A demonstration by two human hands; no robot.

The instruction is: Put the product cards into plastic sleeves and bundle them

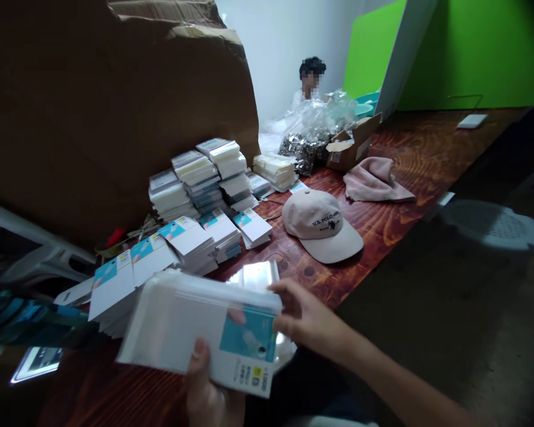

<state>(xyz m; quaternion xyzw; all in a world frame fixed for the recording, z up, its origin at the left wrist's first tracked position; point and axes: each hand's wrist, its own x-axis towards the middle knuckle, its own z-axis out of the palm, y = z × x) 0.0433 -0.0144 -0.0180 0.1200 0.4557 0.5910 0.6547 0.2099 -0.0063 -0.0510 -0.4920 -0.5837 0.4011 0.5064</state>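
Note:
My left hand (207,388) grips a thick stack of white packets (178,323) from below, thumb on top. The top packet carries a white card with a blue picture panel (248,338). My right hand (305,317) touches the stack's right edge, fingers curled on the top packet. Just beyond the stack a clear plastic sleeve (254,274) lies on the wooden table (396,222).
More stacks of white and blue packets (196,181) stand against a large cardboard box (115,112). A beige cap (320,225), a pink cloth (376,181), a small open carton (351,145) and plastic bags (315,121) lie further back. Another person (310,80) sits at the far end.

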